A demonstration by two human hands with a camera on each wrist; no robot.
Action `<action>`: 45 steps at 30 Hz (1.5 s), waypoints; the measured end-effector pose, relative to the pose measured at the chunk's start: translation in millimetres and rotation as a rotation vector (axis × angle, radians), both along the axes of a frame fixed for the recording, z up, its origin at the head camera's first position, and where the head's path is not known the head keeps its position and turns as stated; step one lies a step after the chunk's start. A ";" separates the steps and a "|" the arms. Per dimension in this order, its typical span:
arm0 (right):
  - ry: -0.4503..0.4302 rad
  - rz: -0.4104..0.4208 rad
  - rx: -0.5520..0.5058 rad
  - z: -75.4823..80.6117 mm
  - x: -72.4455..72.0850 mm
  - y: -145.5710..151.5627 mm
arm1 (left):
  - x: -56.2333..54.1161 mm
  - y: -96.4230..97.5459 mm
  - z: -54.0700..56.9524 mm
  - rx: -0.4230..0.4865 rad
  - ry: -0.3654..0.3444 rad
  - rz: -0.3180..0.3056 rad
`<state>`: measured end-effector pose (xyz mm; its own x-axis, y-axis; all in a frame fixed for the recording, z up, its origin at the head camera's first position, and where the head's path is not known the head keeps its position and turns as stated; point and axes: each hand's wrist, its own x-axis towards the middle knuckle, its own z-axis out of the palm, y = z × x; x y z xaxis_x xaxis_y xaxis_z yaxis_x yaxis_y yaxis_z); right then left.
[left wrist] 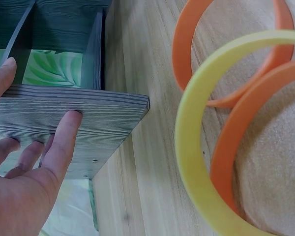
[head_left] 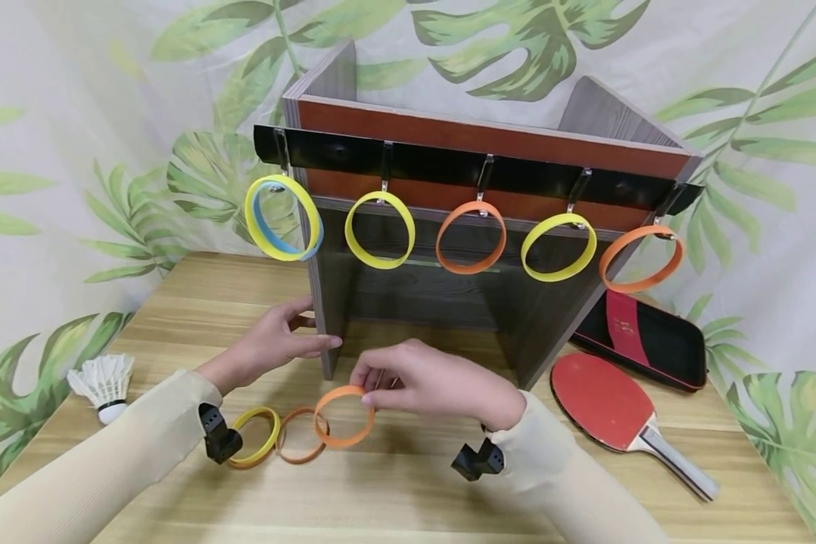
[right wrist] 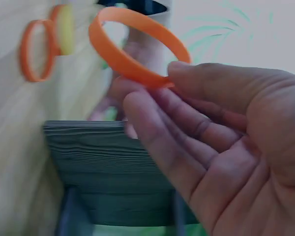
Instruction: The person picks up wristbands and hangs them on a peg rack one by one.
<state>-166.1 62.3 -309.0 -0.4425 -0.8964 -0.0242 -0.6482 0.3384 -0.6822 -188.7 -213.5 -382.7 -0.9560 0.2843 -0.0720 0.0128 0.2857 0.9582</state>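
Between its thumb and fingers, my right hand (head_left: 425, 381) pinches an orange wristband (head_left: 344, 444), held up over the table in front of the grey wooden stand. The right wrist view shows this orange band (right wrist: 123, 61) gripped at one side of its rim. My left hand (head_left: 272, 344) holds the left side panel (left wrist: 64, 110) of the stand, thumb over the front edge and fingers against the outer face. Below the hands lie a yellow wristband (head_left: 276, 431) overlapping an orange one (left wrist: 223, 172), and another orange wristband (head_left: 302, 459) beside them.
Hooks on the stand's black strip (head_left: 435, 162) carry a yellow band (head_left: 347, 234) and several others; a blue band (head_left: 318, 242) shares the leftmost hook. A shuttlecock (head_left: 105, 381) lies left. At right are a red table tennis bat (head_left: 601, 400) and a black case (head_left: 676, 344).
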 end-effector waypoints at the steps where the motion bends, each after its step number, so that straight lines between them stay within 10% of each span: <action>1: -0.012 -0.005 -0.030 4.5 0.4 1.8 | -0.2 -0.2 -0.3 0.001 -0.002 -0.002; 10: -0.287 -0.110 -0.431 27.1 8.8 11.0 | -0.6 -2.8 -3.3 -0.045 0.049 -0.017; 24: -0.224 -0.359 -0.968 54.0 22.4 -0.6 | 0.6 -1.2 -1.3 -0.003 0.001 -0.011; 45: -0.255 -0.498 -1.058 54.2 14.2 -16.9 | -0.5 -0.5 0.6 -0.011 0.007 -0.011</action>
<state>-151.8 45.4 -254.8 -0.8362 -0.2565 0.4847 -0.4107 -0.2927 -0.8635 -189.2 -214.1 -382.1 -0.9534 0.2939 -0.0687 0.0224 0.2957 0.9550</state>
